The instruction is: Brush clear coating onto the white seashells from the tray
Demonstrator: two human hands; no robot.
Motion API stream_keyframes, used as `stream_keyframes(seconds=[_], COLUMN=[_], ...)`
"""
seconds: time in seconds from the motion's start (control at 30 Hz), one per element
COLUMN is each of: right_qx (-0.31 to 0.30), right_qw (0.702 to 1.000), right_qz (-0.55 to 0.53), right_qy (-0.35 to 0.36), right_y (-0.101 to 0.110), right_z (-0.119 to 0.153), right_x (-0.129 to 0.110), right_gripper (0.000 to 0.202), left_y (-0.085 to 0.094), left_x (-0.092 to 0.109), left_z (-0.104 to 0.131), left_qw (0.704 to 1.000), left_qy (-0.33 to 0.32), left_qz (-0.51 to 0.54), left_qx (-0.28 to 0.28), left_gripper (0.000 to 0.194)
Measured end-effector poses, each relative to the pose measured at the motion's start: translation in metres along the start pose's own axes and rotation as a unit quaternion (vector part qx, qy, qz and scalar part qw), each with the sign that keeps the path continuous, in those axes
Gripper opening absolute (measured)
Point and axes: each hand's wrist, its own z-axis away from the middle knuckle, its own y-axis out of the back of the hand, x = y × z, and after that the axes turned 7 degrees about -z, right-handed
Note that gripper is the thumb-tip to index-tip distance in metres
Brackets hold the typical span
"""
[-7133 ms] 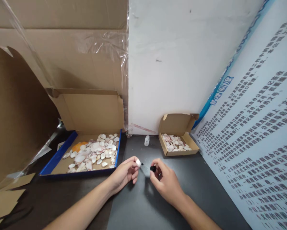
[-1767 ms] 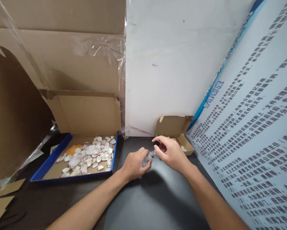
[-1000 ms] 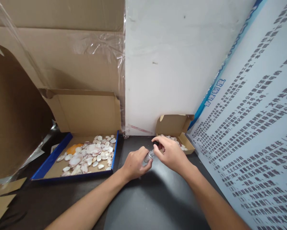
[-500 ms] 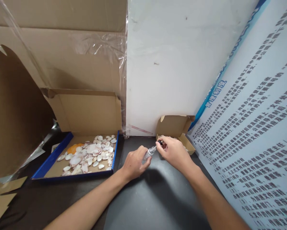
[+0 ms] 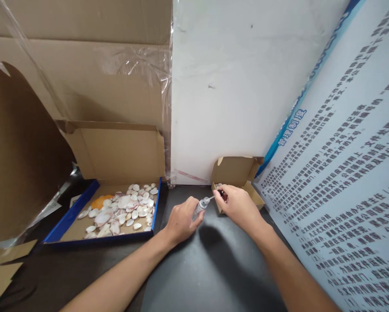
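A small clear bottle (image 5: 199,209) with fine print on its side is gripped in my left hand (image 5: 180,220), tilted so its open neck points up and to the right. My right hand (image 5: 240,209) pinches a black cap (image 5: 220,193). From this cap a thin pale rod (image 5: 212,198) runs toward the bottle's mouth; whether its tip is still inside the neck I cannot tell. Behind my right hand stands a small open cardboard box (image 5: 236,170), largely hidden by that hand, with a few pale shells showing at its left side.
On the left, a blue-edged cardboard box (image 5: 153,212) with its lid raised holds many white and pinkish shells (image 5: 123,203) and one orange shell (image 5: 100,201). A white panel (image 5: 227,95) rises behind the dark table (image 5: 194,273). A printed board (image 5: 350,173) leans along the right.
My right hand has shifted slightly right, away from the bottle, and more of the rod shows between cap and neck. My left hand has stayed nearly in place.
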Motion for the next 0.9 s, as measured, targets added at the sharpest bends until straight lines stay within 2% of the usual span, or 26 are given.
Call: stream_keyframes(seconds=[0.4, 0.63, 0.9], right_qx=[0.005, -0.04, -0.061], right_qw=[0.996, 0.983, 0.986], right_qz=[-0.082, -0.159, -0.134], right_qy=[0.03, 0.078, 0.077], right_y=[0.001, 0.012, 0.023], right_z=[0.003, 0.006, 0.007], right_x=[-0.004, -0.006, -0.006], right_gripper=[0.021, 0.022, 0.016], left_y=[0.002, 0.002, 0.002], left_x=[0.001, 0.0, 0.001], left_z=[-0.001, 0.0, 0.0], left_qw=[1.0, 0.999, 0.999], left_qy=[0.005, 0.001, 0.006], left_qz=[0.025, 0.039, 0.04], left_qx=[-0.001, -0.001, -0.008], left_gripper=[0.013, 0.017, 0.017])
